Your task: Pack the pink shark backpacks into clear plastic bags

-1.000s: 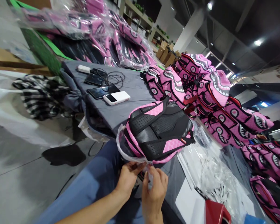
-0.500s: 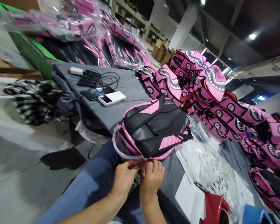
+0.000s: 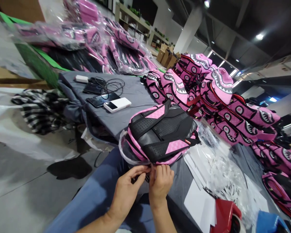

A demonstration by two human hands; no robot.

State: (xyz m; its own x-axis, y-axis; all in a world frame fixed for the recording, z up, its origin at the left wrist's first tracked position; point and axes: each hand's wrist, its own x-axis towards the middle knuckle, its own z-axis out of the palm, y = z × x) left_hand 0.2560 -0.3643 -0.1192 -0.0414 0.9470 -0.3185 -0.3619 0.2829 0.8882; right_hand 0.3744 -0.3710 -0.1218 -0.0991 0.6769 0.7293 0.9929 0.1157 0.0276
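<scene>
A pink and black backpack [image 3: 163, 129] lies with its straps up at the near edge of the grey-covered table. Clear plastic film [image 3: 123, 149] curves round its lower left side. My left hand [image 3: 127, 189] is at the pack's near end, thumb and fingers bent together around something small. Right beside it, my right hand [image 3: 161, 183] is closed with its fingers curled in. Both sets of fingertips meet just below the pack's edge. What they pinch is mostly hidden; a dark bit shows under the left fingers.
A white power bank [image 3: 117, 104], a phone [image 3: 103, 99] and coiled black cable [image 3: 113, 87] lie at the back left. Pink shark-mouth backpacks [image 3: 220, 84] are piled on the right. Plastic bags [image 3: 223, 174], paper [image 3: 200, 202] and a red tape dispenser [image 3: 224, 215] lie at the near right.
My left thumb and forefinger have parted slightly, showing a dark bit between them. My right hand stays closed at about the same spot. The backpack looks unmoved; the view has shifted slightly.
</scene>
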